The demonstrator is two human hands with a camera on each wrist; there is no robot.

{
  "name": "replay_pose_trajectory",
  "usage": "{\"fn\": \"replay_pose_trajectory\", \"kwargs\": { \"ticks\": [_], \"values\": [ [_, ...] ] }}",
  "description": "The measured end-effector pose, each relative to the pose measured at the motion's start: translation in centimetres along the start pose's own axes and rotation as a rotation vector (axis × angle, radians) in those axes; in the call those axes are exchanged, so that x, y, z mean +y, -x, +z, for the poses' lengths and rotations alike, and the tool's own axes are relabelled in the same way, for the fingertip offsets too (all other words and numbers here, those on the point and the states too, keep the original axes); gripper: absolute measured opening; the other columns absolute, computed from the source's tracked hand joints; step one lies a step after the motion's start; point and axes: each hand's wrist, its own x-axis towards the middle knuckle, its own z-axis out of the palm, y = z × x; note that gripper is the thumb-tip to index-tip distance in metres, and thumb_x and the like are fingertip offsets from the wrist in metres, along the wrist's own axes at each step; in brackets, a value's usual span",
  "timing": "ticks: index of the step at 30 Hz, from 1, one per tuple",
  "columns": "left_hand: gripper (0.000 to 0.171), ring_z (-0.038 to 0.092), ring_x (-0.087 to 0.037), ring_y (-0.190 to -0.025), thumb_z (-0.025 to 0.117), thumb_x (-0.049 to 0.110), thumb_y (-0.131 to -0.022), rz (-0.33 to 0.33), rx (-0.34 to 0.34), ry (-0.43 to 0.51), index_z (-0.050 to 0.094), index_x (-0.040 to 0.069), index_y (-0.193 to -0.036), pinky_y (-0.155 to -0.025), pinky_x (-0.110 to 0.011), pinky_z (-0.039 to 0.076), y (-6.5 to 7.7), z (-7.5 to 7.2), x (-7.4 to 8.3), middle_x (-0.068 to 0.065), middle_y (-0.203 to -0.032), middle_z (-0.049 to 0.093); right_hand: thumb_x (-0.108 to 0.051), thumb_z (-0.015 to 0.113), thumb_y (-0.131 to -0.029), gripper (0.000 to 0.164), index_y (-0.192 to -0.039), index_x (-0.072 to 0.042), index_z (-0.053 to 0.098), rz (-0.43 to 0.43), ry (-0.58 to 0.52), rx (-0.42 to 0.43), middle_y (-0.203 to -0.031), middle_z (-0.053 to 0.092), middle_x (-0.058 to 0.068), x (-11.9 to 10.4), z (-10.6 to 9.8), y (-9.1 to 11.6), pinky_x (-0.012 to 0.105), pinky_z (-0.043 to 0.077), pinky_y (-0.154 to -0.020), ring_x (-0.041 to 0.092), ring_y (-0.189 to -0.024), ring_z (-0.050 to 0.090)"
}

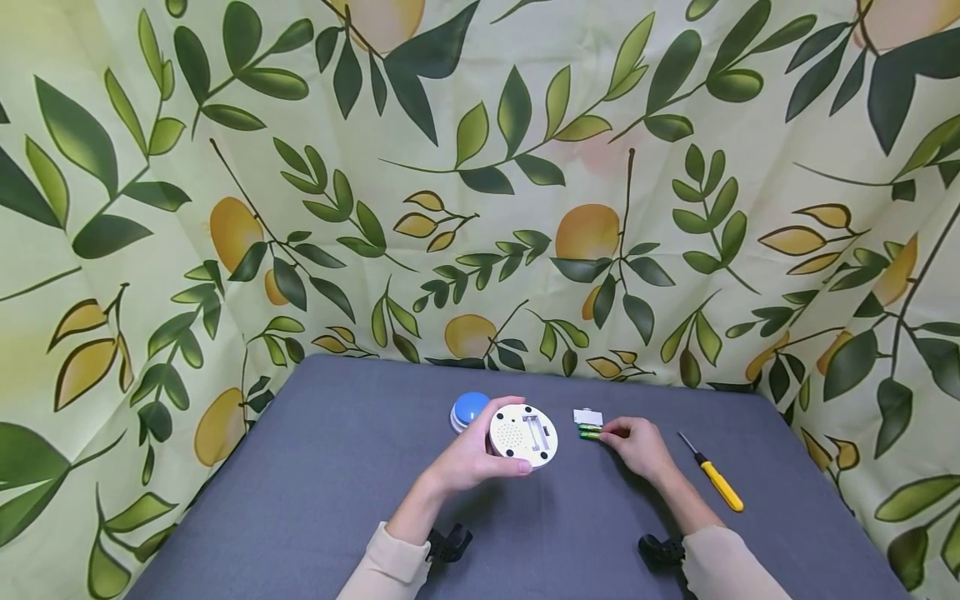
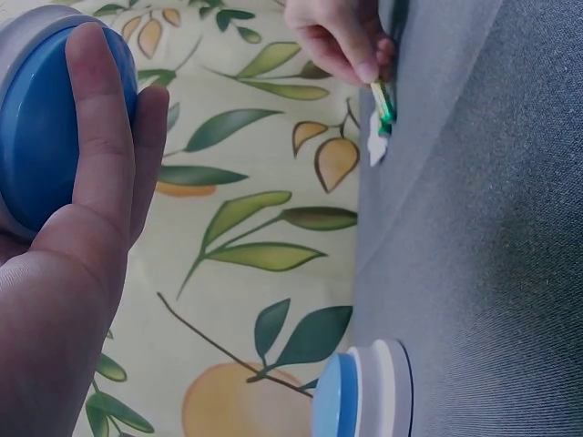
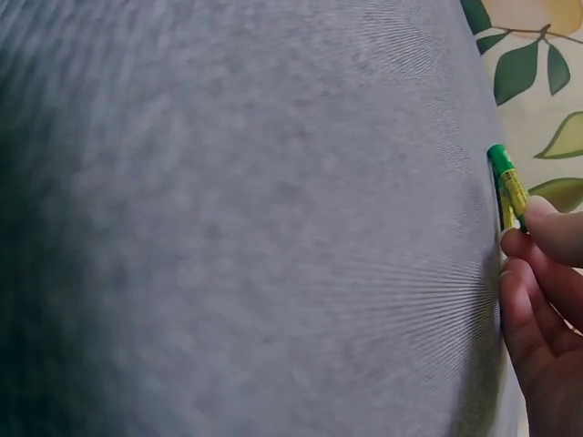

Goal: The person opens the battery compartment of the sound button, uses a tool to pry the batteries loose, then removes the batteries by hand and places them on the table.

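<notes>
My left hand (image 1: 463,457) holds up a round push button (image 1: 512,437) by its rim, with the white underside towards the head camera. Its battery compartment (image 1: 536,434) is uncovered, and small dark feet sit around the edge. In the left wrist view, fingers lie across the blue dome (image 2: 36,137) on its other side. Over on the right, my right hand (image 1: 637,446) pinches one end of a green and yellow battery (image 3: 513,189) between thumb and fingertips. Another battery (image 1: 590,427) lies right beside it, just in front of a small white cover (image 1: 588,417).
A second blue-topped button (image 1: 471,407) stands on the grey table (image 1: 360,467) behind my left hand. To the right of my right hand lies a screwdriver (image 1: 720,483) with a yellow handle. A leaf-and-fruit patterned cloth (image 1: 510,275) closes off the back and sides.
</notes>
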Motion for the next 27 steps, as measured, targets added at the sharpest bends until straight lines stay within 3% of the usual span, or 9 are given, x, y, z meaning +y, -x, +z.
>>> {"fn": "replay_pose_trajectory", "kwargs": {
  "ticks": [17, 27],
  "values": [
    [0.085, 0.060, -0.019, -0.109, 0.080, 0.007, -0.079, -0.007, 0.003, -0.011, 0.035, 0.009, -0.151, -0.091, -0.027, 0.052, 0.01, -0.04, -0.04, -0.013, -0.131, 0.051, -0.009, 0.075, -0.091, 0.005, -0.091, -0.005, 0.078, 0.059, -0.016, 0.002, -0.093, 0.074, 0.010, 0.24, 0.40, -0.27, 0.049, 0.050, -0.082, 0.028, -0.090, 0.065],
    [0.084, 0.061, -0.019, -0.109, 0.080, 0.005, -0.080, -0.001, -0.001, 0.013, 0.034, 0.007, -0.151, -0.091, -0.027, 0.052, 0.00, 0.00, 0.03, -0.014, -0.131, 0.050, -0.008, 0.074, -0.091, 0.008, -0.092, -0.002, 0.077, 0.076, -0.035, 0.041, -0.093, 0.074, 0.013, -0.27, -0.03, -0.08, 0.045, 0.050, -0.080, 0.030, -0.091, 0.065]
  ]
}}
